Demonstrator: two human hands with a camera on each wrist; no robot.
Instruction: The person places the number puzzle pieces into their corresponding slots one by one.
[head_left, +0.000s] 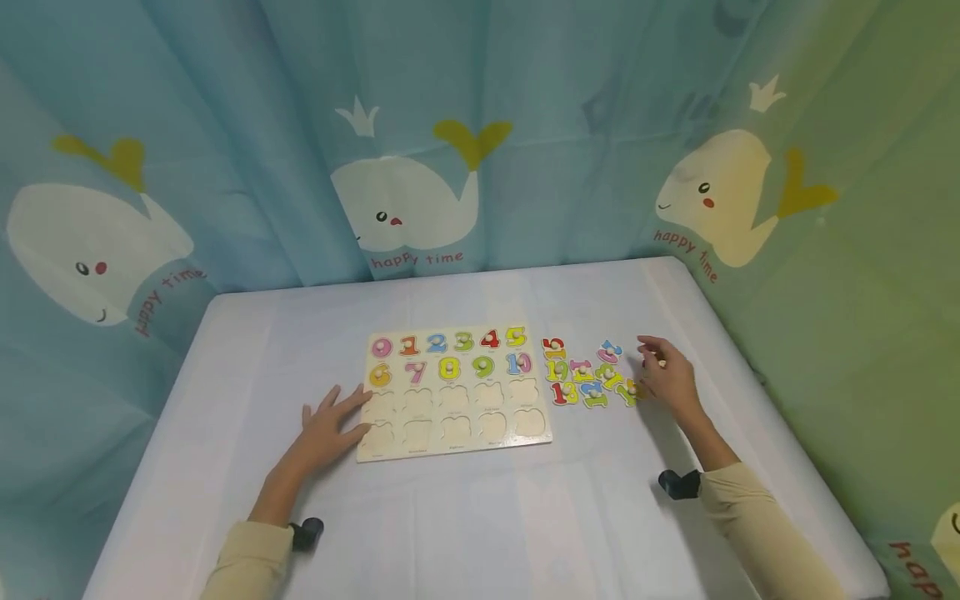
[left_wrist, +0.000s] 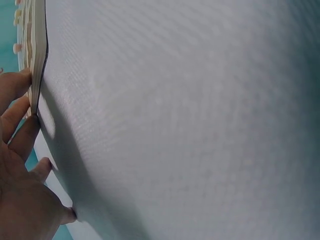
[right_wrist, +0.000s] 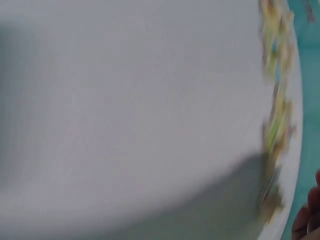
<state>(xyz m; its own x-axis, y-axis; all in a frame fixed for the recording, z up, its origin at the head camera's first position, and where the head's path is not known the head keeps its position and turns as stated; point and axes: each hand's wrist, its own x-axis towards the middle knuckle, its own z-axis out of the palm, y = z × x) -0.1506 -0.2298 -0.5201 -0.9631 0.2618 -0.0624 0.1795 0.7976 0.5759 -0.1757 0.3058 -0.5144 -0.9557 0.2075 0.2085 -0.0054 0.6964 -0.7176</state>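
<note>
A wooden number puzzle board (head_left: 456, 449) lies on the table, its two upper rows filled with knobbed numbers from 0 to 10. The two lower rows show bare recesses. My left hand (head_left: 330, 429) rests at the board's left edge with fingers spread, fingertips touching the rim; the left wrist view shows the board's side (left_wrist: 39, 50) against the fingers (left_wrist: 25, 137). To the right of the board lie several number pieces, among them a 15 (head_left: 553, 347), a 19 (head_left: 557, 371) and a 13 (head_left: 565, 393). My right hand (head_left: 670, 379) hovers beside the rightmost piece (head_left: 628, 393), fingers loosely bent and nothing visibly held.
A white cloth (head_left: 465, 525) covers the table. Behind it hangs a blue curtain (head_left: 262, 225) with whale prints, and a green one (head_left: 847, 333) borders the right side. In the right wrist view the pieces (right_wrist: 277, 55) form a blurred row.
</note>
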